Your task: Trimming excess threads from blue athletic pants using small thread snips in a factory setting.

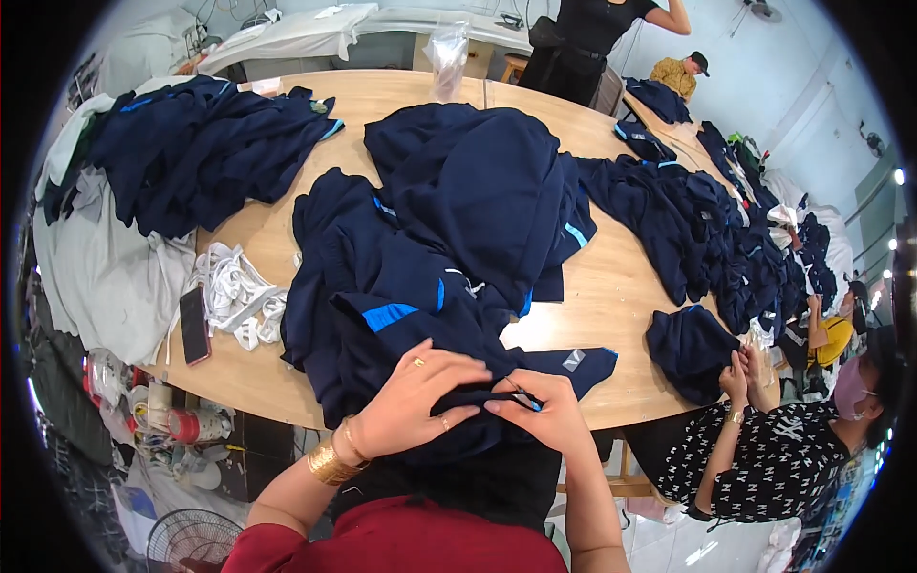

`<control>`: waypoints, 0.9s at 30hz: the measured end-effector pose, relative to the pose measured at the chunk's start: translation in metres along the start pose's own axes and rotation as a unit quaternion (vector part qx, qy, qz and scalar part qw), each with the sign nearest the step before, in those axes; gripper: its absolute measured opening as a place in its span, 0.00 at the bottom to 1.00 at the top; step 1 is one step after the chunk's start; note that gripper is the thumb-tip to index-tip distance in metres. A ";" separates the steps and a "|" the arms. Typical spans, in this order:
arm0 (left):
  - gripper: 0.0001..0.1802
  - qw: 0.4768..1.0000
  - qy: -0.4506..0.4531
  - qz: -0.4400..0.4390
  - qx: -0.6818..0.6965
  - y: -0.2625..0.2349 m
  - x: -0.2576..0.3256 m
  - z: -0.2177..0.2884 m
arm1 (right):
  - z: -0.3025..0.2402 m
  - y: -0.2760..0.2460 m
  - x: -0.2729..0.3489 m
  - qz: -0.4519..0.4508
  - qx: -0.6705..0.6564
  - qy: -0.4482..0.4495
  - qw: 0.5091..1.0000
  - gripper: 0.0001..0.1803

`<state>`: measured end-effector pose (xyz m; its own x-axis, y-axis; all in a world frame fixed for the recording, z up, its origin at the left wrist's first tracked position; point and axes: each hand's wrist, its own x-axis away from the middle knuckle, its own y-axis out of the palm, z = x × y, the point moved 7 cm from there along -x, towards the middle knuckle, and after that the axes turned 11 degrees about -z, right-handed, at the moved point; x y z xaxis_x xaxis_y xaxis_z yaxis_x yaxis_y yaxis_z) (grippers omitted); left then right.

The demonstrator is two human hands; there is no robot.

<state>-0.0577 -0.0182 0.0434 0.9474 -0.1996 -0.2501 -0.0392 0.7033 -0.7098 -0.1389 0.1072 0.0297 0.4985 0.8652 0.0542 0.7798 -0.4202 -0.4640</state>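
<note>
My left hand (411,401) grips a fold of a navy blue garment (401,296) with light blue trim at the table's near edge. My right hand (540,411) pinches the same fabric right beside it, with a small metal snipper just visible between its fingers. The garment lies on a heap of similar navy garments (487,191) in the middle of the wooden table (611,286). Gold bangles sit on my left wrist.
More navy piles lie at the far left (201,143) and along the right (707,229). White cords (234,296) and a phone (194,325) rest at the left edge. A seated person (764,449) at my right handles another navy piece (693,349). Another person stands at the far end.
</note>
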 end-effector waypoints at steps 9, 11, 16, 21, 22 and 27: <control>0.10 0.987 -0.003 -0.009 0.162 -0.003 0.001 -0.010 | 0.016 -0.036 0.036 0.077 0.059 0.067 0.993 0.11; 0.10 0.983 -0.014 -0.043 0.180 0.007 0.002 -0.007 | 0.010 -0.036 0.036 0.083 0.058 0.039 0.994 0.10; 0.10 0.985 -0.059 0.150 0.054 -0.031 0.016 -0.014 | 0.013 -0.036 0.032 0.093 0.137 0.021 0.986 0.13; 0.13 0.971 -0.069 0.230 0.001 -0.053 0.020 -0.015 | 0.023 -0.057 0.042 0.201 0.202 0.047 0.957 0.10; 0.13 0.973 -0.061 0.224 -0.006 -0.051 0.020 -0.012 | 0.026 -0.061 0.045 0.240 0.167 0.038 0.956 0.10; 0.13 0.983 -0.028 0.182 -0.025 -0.028 0.030 -0.006 | 0.029 -0.057 0.047 0.323 0.242 0.003 0.915 0.08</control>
<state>-0.0301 -0.0476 0.0521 0.8838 0.0981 -0.4575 -0.3931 0.6859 -0.6123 -0.1710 0.1799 0.0334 0.7989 0.4772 -0.3662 0.0630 -0.6718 -0.7380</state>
